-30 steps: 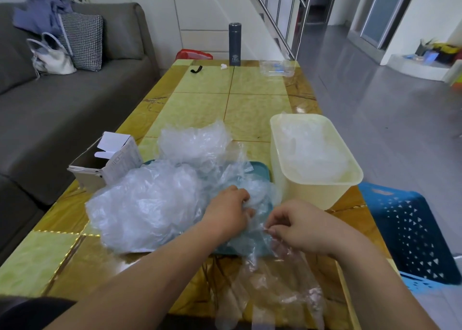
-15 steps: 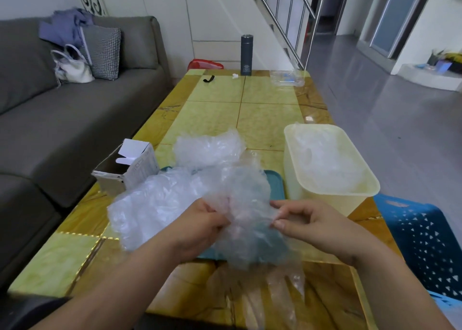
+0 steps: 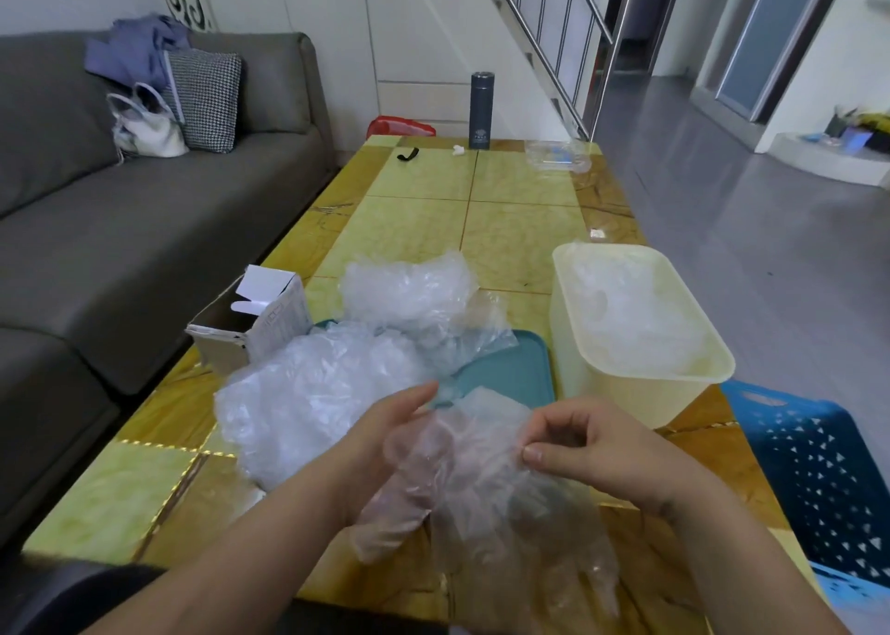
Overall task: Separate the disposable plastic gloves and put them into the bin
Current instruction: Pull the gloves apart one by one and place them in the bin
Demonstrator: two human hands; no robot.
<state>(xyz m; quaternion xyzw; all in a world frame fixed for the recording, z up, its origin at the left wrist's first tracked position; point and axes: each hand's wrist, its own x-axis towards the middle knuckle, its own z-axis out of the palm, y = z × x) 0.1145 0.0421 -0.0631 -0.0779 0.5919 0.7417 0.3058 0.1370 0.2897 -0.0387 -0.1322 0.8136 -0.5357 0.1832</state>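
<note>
Left grip (image 3: 380,442): thumb out, fingers behind the film of the glove (image 3: 481,485). Can't tell if it's pinching or just backing it. Right grip (image 3: 592,456): thumb and curled fingers pinch the glove's edge. The glove hangs between the two, over the near tabletop (image 3: 520,239) edge, in front of the teal tray (image 3: 520,369).

Reads as the peel-apart step. Can't tell if you're holding one layer or two stuck together.
- Rub thumb against fingers to shear the layers. Don't yank: the film looks thin and will likely cling and stretch.
- Once it's single, hand it to the right grip. The bin (image 3: 640,377) sits just right of the tray, with gloves already inside.
- Release low inside the rim, since light film probably drifts.

The pile (image 3: 308,403) is left of your grips, part on the tray and part spilling onto the tabletop, with a second clump (image 3: 409,292) behind it. Plenty left by my read.

Surroundings, left to right:
- Grey sofa (image 3: 144,249) with a handbag (image 3: 144,126).
- Open cardboard box (image 3: 260,326) beside the pile.
- Glossy yellow-green tiled tabletop.
- Dark flask (image 3: 481,109) and a clear container (image 3: 558,155) at the far end.
- Stair railing (image 3: 554,32) behind.
- Blue basket (image 3: 818,466) on the floor, right of the bin.
</note>
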